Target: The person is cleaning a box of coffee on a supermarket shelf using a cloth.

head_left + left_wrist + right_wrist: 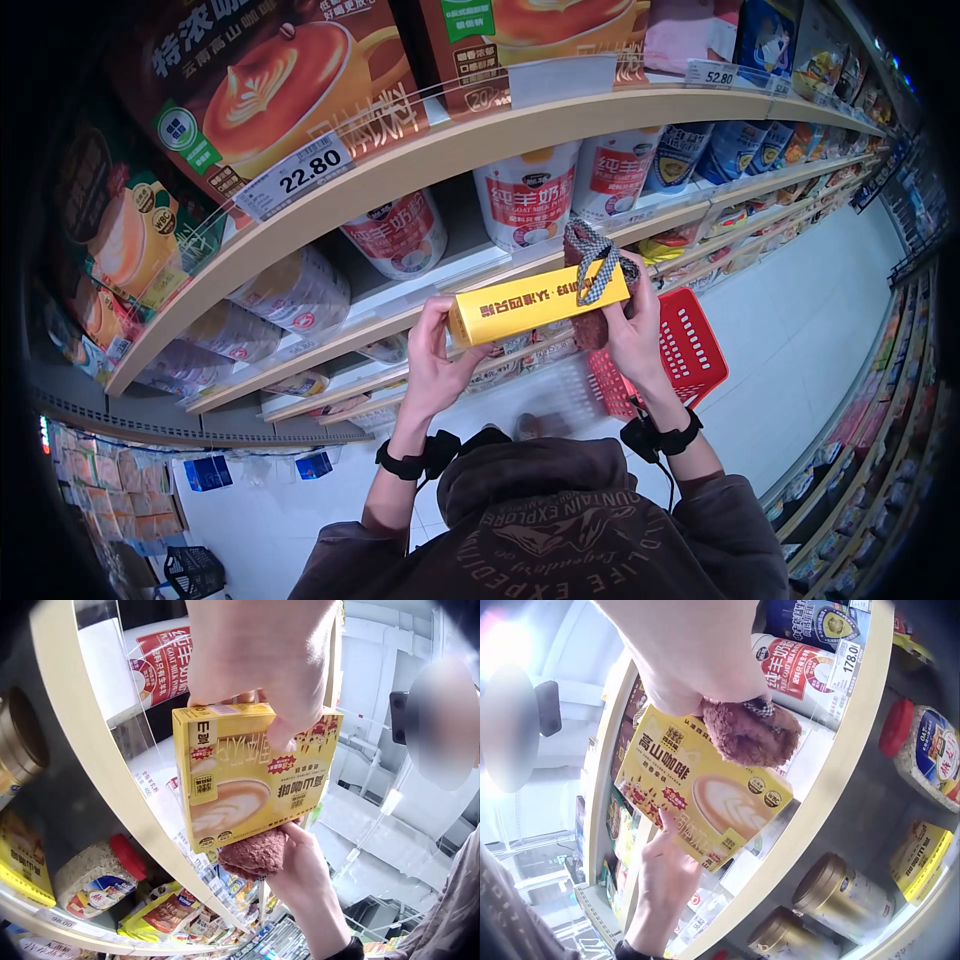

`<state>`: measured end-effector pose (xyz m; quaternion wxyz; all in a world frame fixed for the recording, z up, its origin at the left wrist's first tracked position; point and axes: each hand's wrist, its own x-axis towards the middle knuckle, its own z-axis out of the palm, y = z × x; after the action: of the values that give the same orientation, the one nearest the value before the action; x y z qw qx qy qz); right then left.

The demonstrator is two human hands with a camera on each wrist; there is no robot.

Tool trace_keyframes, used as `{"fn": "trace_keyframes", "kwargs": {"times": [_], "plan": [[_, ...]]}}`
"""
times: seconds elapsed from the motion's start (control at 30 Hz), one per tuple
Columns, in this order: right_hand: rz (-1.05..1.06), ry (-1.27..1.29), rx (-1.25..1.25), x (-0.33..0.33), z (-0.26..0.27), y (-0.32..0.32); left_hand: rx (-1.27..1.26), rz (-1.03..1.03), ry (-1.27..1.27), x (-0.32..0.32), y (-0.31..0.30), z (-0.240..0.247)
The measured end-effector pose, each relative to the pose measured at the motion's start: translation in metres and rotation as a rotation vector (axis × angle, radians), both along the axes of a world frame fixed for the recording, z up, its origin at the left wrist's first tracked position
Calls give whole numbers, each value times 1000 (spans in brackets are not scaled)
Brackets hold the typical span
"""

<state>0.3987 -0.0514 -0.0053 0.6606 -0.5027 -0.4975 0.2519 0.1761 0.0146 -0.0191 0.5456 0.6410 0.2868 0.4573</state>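
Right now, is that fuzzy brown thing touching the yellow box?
Touching. The left wrist view shows the fuzzy brown thing pressed against the edge of the yellow box, with the right hand gripping both.

There was one yellow coffee box (535,305) and one brown plush toy (750,733). I counted also one red basket (690,350), one black basket (192,570), three red-and-white milk tins (525,200), two gold tins (840,896) and one red-lidded jar (922,754).

head: above, looking down | wrists: close, opposite sides | shared: yellow box (540,300)
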Motion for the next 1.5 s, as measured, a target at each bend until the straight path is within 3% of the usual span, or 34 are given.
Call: {"fn": "trace_keyframes", "kwargs": {"times": [0.2, 0.27, 0.37, 0.47, 0.53, 0.57, 0.67, 0.77, 0.83, 0.9, 0.97, 1.03, 1.1, 1.23, 1.33, 1.37, 1.47, 1.5], "plan": [[8, 30, -27, -6, 5, 1, 137, 65, 22, 1, -1, 6], [-172, 30, 72, -9, -2, 9, 162, 99, -3, 2, -2, 5], [-188, 154, 115, -9, -5, 8, 188, 195, -4, 7, -4, 0], [-100, 128, -28, -19, -14, 5, 272, 309, 35, 10, -9, -2], [-10, 88, -79, -22, -17, 5, 575, 319, 250, 12, -14, -1], [-5, 88, -78, -22, -15, 4, 575, 324, 251, 15, -13, -1], [283, 315, -76, -26, -14, -5, 784, 180, 225, 20, -10, -3], [342, 389, 76, -38, -19, -9, 780, 200, 203, 24, -11, -3], [327, 342, 32, -38, -20, -12, 793, 171, 299, 25, -16, 2], [261, 111, -165, -37, -19, -14, 809, 140, 393, 27, -22, 8], [274, 156, -217, -38, -5, -14, 834, 51, 517, 30, -29, 13], [251, 315, -324, -33, -7, -13, 822, 10, 522, 31, -28, 14], [201, 323, -297, -30, -9, -11, 712, -118, 456, 28, -23, 11], [188, 337, -174, -18, -12, -5, 674, -136, 493, 25, -9, 8], [200, 327, -168, -10, -13, -6, 617, 149, 399, 26, -5, 12], [231, 330, -165, -8, -10, -7, 617, 149, 398, 27, -5, 12], [286, 276, -168, -4, -6, -10, -14, 31, -14, 24, 1, -1], [309, 219, -173, -4, -5, -11, -15, 30, -14, 20, 2, -2]]}}
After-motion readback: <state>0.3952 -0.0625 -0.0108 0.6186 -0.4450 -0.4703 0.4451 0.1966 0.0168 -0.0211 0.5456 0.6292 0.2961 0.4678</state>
